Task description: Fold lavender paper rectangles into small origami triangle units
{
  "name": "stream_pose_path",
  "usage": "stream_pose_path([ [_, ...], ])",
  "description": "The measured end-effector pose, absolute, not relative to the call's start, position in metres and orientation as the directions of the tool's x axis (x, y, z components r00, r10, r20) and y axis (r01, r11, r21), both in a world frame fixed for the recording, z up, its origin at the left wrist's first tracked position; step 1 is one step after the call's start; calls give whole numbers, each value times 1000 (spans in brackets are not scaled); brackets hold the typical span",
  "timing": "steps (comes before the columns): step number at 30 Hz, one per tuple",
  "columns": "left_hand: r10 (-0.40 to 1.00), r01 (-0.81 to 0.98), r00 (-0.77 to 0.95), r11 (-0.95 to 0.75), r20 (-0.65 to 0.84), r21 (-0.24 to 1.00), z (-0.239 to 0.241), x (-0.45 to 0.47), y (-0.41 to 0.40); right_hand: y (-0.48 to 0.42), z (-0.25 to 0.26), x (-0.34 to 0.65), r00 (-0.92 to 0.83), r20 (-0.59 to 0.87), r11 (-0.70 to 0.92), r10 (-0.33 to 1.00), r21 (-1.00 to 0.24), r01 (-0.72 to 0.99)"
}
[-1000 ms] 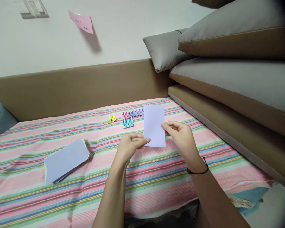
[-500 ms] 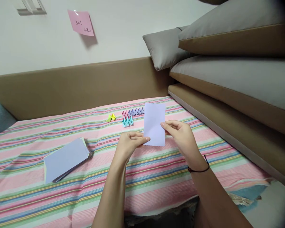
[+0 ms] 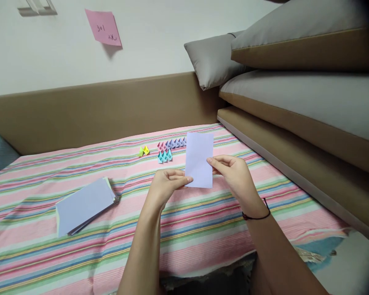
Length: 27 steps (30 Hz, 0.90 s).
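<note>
I hold a small lavender paper sheet [image 3: 199,157] upright above the striped cloth [image 3: 203,229]. My left hand [image 3: 166,185] pinches its lower left corner. My right hand [image 3: 233,174] pinches its right edge; a thin black band circles that wrist. Behind the sheet lie folded paper pieces: a purple and pink row [image 3: 172,144], a teal cluster [image 3: 165,156] and a yellow-green pair [image 3: 144,151]. A stack of paper sheets [image 3: 84,205], lavender on top, rests on the cloth to the left.
A brown padded border [image 3: 95,108] runs along the back. Stacked grey and brown cushions [image 3: 301,90] and a grey pillow [image 3: 212,61] rise on the right. A pink sticky note [image 3: 103,27] hangs on the wall.
The view has drifted slightly; both hands keep the same pinch on the lavender sheet, which sits a little higher and further left in the picture.
</note>
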<state>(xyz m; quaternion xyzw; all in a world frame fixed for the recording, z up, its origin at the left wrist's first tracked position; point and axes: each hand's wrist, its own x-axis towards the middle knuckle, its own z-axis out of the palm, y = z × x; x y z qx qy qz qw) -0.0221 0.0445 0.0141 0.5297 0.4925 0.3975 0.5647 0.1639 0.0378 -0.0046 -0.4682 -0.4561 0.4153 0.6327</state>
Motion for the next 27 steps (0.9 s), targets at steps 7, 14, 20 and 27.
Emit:
stream_pose_path([
  [7,970,93,201,123,-139,988,14,-21,45,38,-4,164,220,181,206,959,-974,-96],
  [14,954,117,273,98,-127,988,14,-23,43,38,-5,166,233,193,213,953,-975,-65],
  [20,947,176,312,15,-70,984,11,-21,44,39,-7,165,198,200,216,960,-974,-63],
  [27,955,162,283,47,-92,986,5,-21,48,40,-8,164,169,201,213,965,-975,-58],
])
